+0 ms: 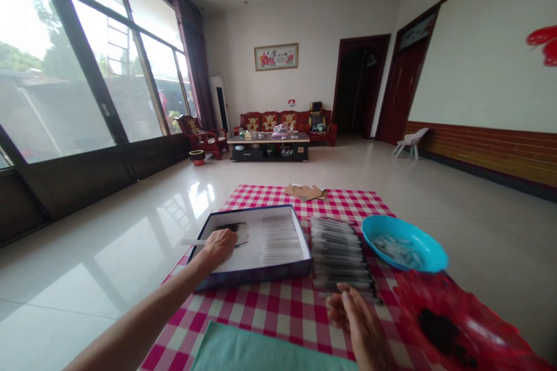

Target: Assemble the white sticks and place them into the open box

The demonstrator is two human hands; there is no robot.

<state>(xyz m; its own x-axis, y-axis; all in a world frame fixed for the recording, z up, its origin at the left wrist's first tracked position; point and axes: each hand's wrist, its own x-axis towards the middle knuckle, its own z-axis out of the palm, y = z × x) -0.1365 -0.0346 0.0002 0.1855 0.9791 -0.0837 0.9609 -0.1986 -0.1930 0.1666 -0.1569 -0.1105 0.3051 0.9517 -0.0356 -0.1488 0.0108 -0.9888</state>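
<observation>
My left hand (221, 245) is closed over the left side of a shallow white box (252, 264) with dark blue edges. A slim translucent tube (194, 242) juts out leftward from its fingers. Dark thin sticks (230, 226) lie in the box beyond the hand, and a row of clear tubes (281, 240) fills its right side. My right hand (359, 322) is slightly blurred, its fingers loosely bent and apart from the thumb, with nothing visible in them. It is at the near end of a row of pen-like tubes (339, 252) with dark ends.
A blue basin (429, 243) holds small translucent pieces. Nearer lies a red plastic bag (478, 319) with dark bits. Cardboard scraps (307, 192) lie at the checked cloth's (278, 307) far edge, a green cloth (261, 351) at the near edge. A coffee table (268, 140) stands farther off.
</observation>
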